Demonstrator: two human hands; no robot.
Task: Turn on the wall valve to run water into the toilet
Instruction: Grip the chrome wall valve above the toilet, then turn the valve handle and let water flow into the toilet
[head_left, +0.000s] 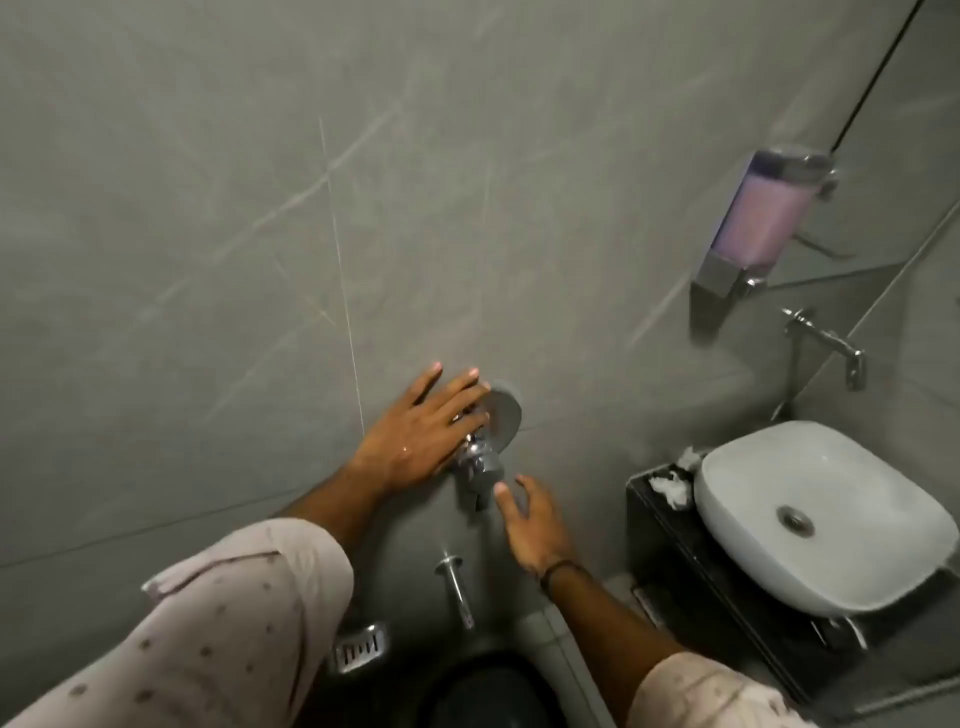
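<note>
I'm looking down a grey tiled wall, and both of my hands are up at the chrome wall valve, which sticks out of the wall just below its round chrome wall plate, about mid-frame. My left hand lies flat with its fingers spread, palm toward the wall, and its fingertips reach the valve's top and the edge of the plate; it is open, not wrapped around anything I can make out. My right hand is just below and to the right of the valve, fingers loosely curled and parted, 1 fingertip right at the valve's lower body. Whether it actually touches the metal I cannot tell. It holds nothing. There's a dark band at that wrist, and pale dotted sleeves on both arms.

Below the valve, a slim chrome pipe comes off the wall and angles downward toward the dark toilet at the bottom edge. A small chrome soap dish sits on the wall to the left of it. Off to the right, a white basin rests on a dark desk, with a chrome tap above it and a soap dispenser of pink liquid mounted higher up.
</note>
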